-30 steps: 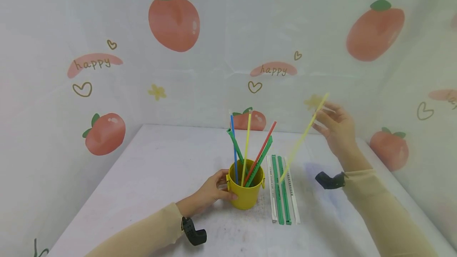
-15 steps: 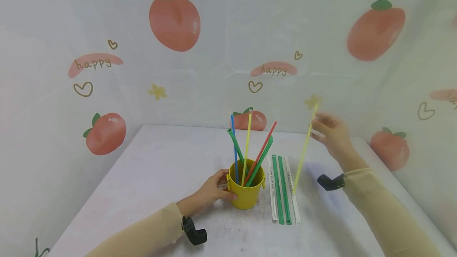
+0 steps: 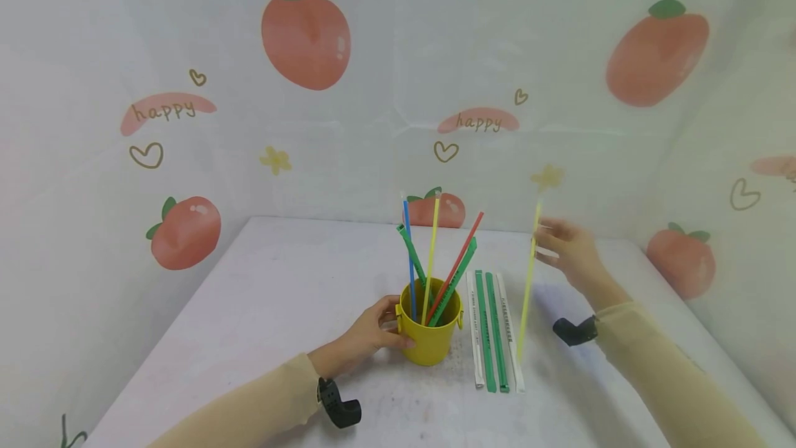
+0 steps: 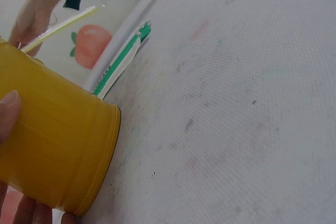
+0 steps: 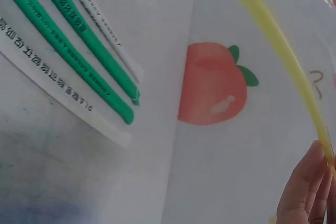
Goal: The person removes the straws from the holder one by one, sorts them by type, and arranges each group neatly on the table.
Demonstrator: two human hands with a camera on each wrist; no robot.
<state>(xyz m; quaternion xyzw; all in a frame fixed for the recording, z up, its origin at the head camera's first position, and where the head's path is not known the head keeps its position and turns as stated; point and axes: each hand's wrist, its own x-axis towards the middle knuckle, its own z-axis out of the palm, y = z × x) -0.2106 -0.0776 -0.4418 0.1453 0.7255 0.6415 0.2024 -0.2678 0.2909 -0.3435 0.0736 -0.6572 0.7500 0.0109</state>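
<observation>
In the head view my left hand (image 3: 367, 337) grips the side of a small yellow bucket (image 3: 429, 344) standing on the table. Several straws lean in it, among them a blue straw (image 3: 408, 240), a yellow one, a red straw (image 3: 461, 251) and green paper-wrapped ones. My right hand (image 3: 571, 254) pinches another yellow straw (image 3: 528, 289) near its top. That straw hangs nearly upright, its lower end beside the rightmost white wrapped straw (image 3: 513, 344); I cannot tell whether it touches the table. The right wrist view shows fingertips (image 5: 310, 174) on the straw.
Right of the bucket, white and green wrapped straws lie side by side, including a green wrapped straw (image 3: 486, 337). White table surface (image 3: 311, 275) spreads to the left. Behind stands a white printed curtain (image 3: 385, 88).
My right hand has come down, and the yellow straw has swung more upright, its lower end moving right across the wrapped straws. My left hand stays on the bucket.
</observation>
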